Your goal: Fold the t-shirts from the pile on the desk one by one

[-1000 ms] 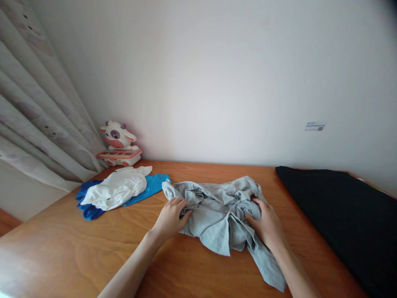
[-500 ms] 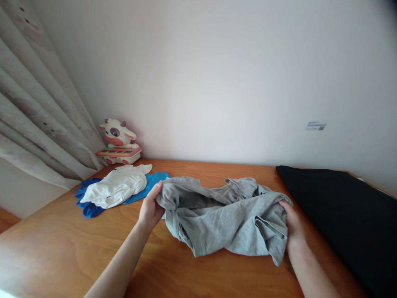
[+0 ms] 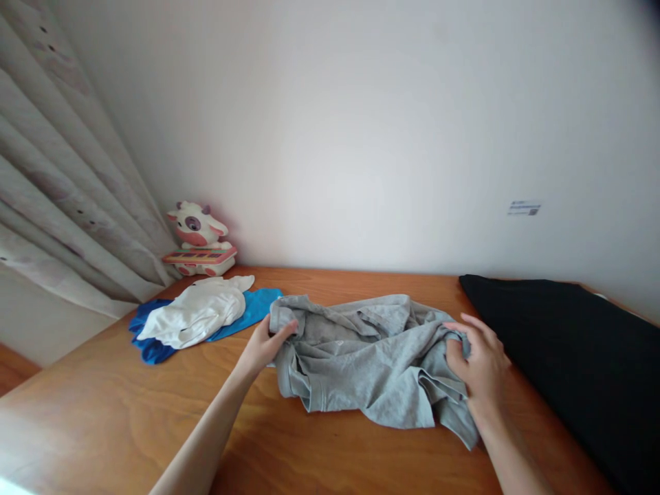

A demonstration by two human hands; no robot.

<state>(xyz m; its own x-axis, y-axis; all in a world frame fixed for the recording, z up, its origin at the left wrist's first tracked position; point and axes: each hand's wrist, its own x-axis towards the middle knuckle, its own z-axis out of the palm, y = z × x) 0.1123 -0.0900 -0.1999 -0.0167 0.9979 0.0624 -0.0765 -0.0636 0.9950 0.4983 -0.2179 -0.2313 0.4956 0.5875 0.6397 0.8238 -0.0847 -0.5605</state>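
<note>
The grey garment is spread crumpled on the bench, between both hands. Its left end is grasped by the left fingers; its right end seems to be pinched by the right fingers.

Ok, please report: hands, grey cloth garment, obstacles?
Left hand pinches left end of grey cloth garment; right hand at its right end. Garment crumpled on brown wooden table. Flat black cloth close at right.
</note>
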